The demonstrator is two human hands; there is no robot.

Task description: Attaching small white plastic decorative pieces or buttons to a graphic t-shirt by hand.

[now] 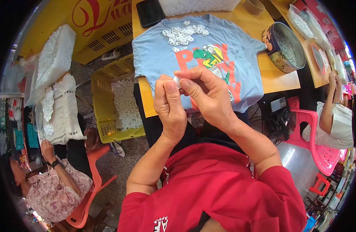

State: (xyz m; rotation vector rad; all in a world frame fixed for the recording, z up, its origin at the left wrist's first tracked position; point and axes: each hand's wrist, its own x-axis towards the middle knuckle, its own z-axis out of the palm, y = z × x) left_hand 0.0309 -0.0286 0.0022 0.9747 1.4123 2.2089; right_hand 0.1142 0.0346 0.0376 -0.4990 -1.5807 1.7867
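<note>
My left hand [169, 108] and my right hand [211, 96] meet above the near part of a light blue T-shirt [156, 54]. Between their fingertips is a small white plastic piece [176, 81], pinched from both sides and mostly covered by fingers and thumbs. Farther up the shirt lies a loose pile of small white plastic pieces with holes [181, 38]. A round decorated tin [271, 54] stands to the right of the shirt, holding many tiny metal parts [287, 48] too small to name.
The shirt covers much of a yellow table [280, 82]. At its back are a black tray [150, 13] and a white-filled container [199, 5]. A yellow crate [104, 112] of white pieces stands left. Co-workers sit left and right; a pink chair [311, 123] is at right.
</note>
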